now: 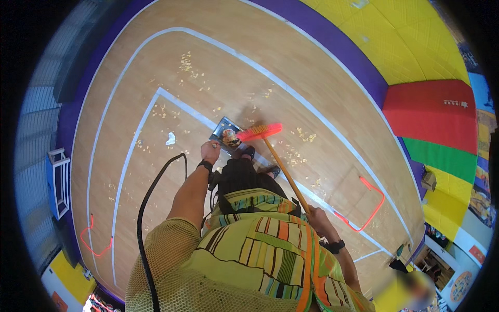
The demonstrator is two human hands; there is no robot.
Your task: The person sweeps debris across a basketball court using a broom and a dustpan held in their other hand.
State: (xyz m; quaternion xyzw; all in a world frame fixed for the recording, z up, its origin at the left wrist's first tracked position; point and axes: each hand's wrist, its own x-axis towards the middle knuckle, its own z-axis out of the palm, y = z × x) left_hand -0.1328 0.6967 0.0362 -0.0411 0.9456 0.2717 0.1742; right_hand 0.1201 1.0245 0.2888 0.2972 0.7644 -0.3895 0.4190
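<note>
My left hand (210, 151) is closed around the handle end of a dark dustpan (225, 123), which rests on the floor just beyond my feet. Inside the pan lies a heap of pale yellow and brownish scraps (230, 136). My right hand (320, 221) grips the wooden handle (286, 173) of a broom, low by my right hip. The broom's red-orange bristle head (260, 132) is tilted at the pan's right edge, slightly blurred. Small yellowish scraps (294, 156) are scattered on the wood-look floor right of the broom.
More scraps (186, 64) lie farther ahead, and a white piece (170, 138) lies left. Red hurdle-like frames stand at right (376, 212) and lower left (95, 251). A blue-and-white bench-like frame (58, 183) is by the left wall. Red padding (430, 117) lines the right; a person (415, 288) is behind.
</note>
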